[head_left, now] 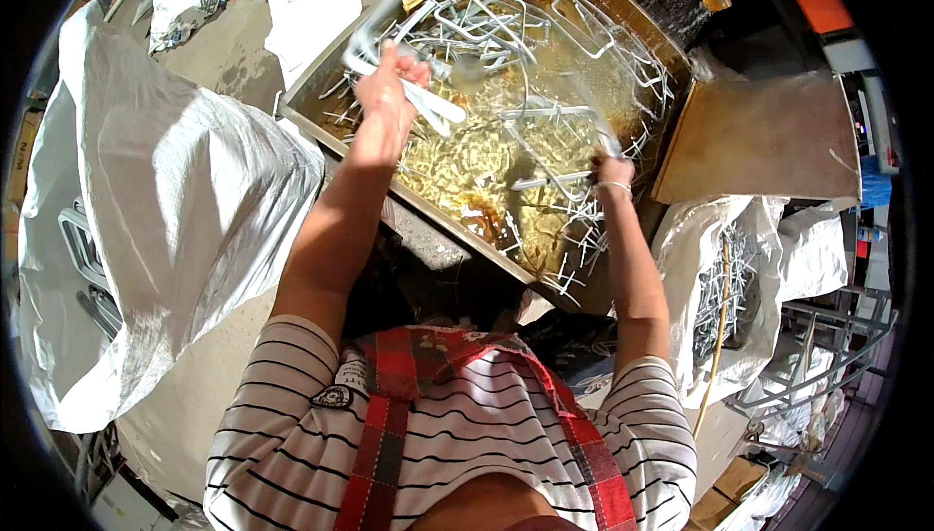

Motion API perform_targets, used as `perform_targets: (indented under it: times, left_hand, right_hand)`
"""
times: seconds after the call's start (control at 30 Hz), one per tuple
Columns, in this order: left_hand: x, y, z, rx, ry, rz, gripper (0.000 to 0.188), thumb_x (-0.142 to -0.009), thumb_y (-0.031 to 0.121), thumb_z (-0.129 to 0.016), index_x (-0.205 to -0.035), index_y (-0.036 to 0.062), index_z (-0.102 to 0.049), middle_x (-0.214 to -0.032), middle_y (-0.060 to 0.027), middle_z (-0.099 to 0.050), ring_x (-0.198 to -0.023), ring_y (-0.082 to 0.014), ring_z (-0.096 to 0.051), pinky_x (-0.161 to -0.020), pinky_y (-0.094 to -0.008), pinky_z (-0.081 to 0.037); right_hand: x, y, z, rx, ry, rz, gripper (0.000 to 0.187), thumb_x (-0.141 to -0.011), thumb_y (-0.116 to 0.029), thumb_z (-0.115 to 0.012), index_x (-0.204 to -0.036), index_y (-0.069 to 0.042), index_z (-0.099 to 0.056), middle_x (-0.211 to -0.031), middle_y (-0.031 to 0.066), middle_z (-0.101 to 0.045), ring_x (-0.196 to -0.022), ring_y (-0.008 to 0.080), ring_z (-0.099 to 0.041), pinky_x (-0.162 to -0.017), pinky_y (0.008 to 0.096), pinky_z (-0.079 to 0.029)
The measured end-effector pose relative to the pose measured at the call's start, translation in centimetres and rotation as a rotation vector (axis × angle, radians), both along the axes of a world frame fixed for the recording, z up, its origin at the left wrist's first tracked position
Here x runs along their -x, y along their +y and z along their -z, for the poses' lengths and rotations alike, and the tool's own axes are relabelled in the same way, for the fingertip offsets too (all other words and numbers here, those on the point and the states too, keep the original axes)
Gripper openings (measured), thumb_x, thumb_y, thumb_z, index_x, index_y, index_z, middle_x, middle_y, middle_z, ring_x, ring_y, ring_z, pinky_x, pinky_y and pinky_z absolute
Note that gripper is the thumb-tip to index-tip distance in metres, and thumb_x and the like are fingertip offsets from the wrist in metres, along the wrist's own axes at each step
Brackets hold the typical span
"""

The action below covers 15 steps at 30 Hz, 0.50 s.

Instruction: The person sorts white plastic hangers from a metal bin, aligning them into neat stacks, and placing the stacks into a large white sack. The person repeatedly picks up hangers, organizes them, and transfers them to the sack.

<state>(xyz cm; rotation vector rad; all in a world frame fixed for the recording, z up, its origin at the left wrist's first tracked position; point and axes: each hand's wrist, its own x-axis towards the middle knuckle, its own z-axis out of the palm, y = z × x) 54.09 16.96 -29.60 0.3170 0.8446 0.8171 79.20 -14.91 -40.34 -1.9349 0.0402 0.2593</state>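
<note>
A wide metal tank (436,222) in front of me holds rippling yellowish liquid (452,166) with many thin metal pieces in it. My left hand (385,93) is closed around bent metal frames (431,106) over the tank's left side, their upper part smeared by motion. Over the right side, my right hand (613,173) grips another bent metal frame (550,114), which reaches left above the liquid and is also blurred. Toward the far side, more bent frames (477,25) lie heaped together in the tank.
At left stands a large white woven sack (185,151) with metal frames (83,244) inside. An open sack (681,239) of thin metal pieces (725,283) stands at right, below a brownish flat panel (759,137). White sacks (316,5) lie at the far left.
</note>
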Motion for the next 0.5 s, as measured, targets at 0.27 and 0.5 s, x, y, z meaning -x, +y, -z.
perform_targets:
  times: [0.27, 0.5]
  left_hand:
    - [0.2, 0.8, -1.5, -0.099, 0.049, -0.214, 0.017, -0.088, 0.011, -0.054, -0.090, 0.0014, -0.040, -0.063, -0.0092, -0.051, -0.042, -0.0192, -0.048, -0.043, -0.0341, -0.049]
    - [0.7, -3.0, -3.9, -0.293, 0.000, 0.034, 0.028, -0.092, 0.026, -0.048, -0.104, 0.0005, -0.047, -0.062, -0.0010, -0.039, -0.048, -0.0091, -0.035, -0.046, -0.0256, -0.036]
  right_hand:
    - [-2.2, 7.9, -11.1, 0.515, -0.849, -0.155, 0.027, -0.076, -0.017, -0.064, -0.088, 0.002, -0.048, -0.074, 0.0242, -0.058, -0.071, 0.0411, -0.057, -0.063, 0.0448, -0.045]
    - [-5.9, 24.3, -8.3, 0.567, -0.803, -0.472, 0.029, -0.077, -0.018, -0.057, -0.094, -0.002, -0.041, -0.077, 0.0266, -0.059, -0.074, 0.0445, -0.057, -0.068, 0.0490, -0.045]
